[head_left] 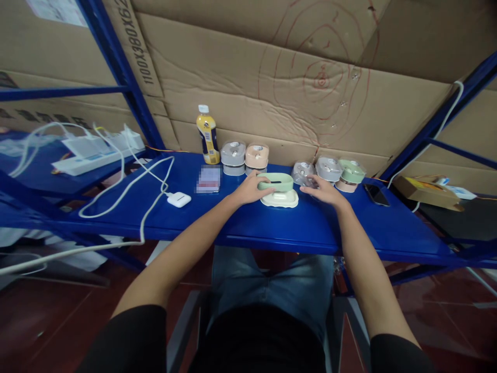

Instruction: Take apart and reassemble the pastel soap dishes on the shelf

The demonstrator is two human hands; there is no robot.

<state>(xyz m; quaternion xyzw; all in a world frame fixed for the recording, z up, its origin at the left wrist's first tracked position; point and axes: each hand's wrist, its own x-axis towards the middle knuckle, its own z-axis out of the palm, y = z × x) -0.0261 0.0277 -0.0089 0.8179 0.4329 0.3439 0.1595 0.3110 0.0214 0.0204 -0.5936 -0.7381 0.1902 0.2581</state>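
My left hand (248,190) is closed on one end of a pale green oval plastic frame, like a soap box body (286,183). The frame is held just over a cream tray with a wavy rim (280,200) on the blue table. To the right, my right hand (324,191) has its thumb and fingers apart. Its fingertips are beside a clear plastic lid (303,170), and whether they touch it I cannot tell. A grey box with a clear lid (328,169) stands just behind that hand, beside a green-over-peach stack (351,173).
At the back stand a yellow drink bottle (208,135), a grey stack (233,157) and a peach stack (257,157). A phone (208,179) lies at left, another phone (376,195) at right. White cables run to an earphone case (179,199). Cardboard (233,77) walls the back.
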